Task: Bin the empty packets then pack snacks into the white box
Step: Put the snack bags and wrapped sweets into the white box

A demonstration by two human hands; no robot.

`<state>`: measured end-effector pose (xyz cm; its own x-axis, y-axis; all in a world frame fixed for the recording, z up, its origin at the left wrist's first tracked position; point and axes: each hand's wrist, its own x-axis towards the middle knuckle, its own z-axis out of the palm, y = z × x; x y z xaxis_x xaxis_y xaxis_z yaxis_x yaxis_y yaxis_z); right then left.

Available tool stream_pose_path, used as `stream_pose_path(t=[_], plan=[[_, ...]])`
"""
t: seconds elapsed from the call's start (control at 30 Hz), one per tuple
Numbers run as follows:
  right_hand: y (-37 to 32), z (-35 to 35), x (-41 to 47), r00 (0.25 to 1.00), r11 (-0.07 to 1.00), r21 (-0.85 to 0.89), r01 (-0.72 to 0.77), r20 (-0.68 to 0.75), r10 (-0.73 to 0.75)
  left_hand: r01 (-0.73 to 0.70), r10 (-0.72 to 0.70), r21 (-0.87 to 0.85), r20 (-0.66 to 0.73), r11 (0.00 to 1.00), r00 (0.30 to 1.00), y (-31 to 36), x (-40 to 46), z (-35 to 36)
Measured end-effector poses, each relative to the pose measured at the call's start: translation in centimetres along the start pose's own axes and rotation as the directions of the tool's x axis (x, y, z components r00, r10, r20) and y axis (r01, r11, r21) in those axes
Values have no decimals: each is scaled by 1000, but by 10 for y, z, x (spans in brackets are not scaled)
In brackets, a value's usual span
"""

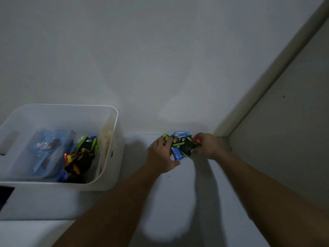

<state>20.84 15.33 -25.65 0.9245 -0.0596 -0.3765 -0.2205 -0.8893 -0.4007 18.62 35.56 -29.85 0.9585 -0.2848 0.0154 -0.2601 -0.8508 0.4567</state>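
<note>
A small heap of snack packets (180,145), blue ones and black ones with green edges, lies on the white surface against the back wall. My left hand (162,155) closes on the heap's left side. My right hand (206,145) closes on its right side, with a bit of red wrapper showing at the fingertips. The white box (114,139) stands to the left. Inside it lie a clear blue-tinted container (48,152) and several black, green and orange snack packets (81,157).
A beige frame or wall edge (267,82) runs diagonally at the right, close to my right hand. A dark object (5,195) shows at the left edge below the box. The white surface (178,202) stretches between the box and the packets.
</note>
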Motion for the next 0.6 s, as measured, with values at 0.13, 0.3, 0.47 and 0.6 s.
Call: stream_pose_path(t=[0.13, 0.3, 0.47, 0.6], plan=[[12, 21, 24, 1000, 999, -47, -9, 23, 10, 117, -140, 143, 166, 983, 976, 4, 18, 22], [16, 38, 34, 1000, 991, -133, -23, -20, 21, 212, -228, 106, 179, 972, 957, 0, 30, 41], [13, 36, 30, 1000, 991, -135, 6, -27, -10, 195, -201, 111, 38, 974, 979, 3, 25, 45], [12, 33, 20, 1000, 999, -36, -20, 8, 21, 187, -187, 20, -2, 982, 982, 6, 13, 46]])
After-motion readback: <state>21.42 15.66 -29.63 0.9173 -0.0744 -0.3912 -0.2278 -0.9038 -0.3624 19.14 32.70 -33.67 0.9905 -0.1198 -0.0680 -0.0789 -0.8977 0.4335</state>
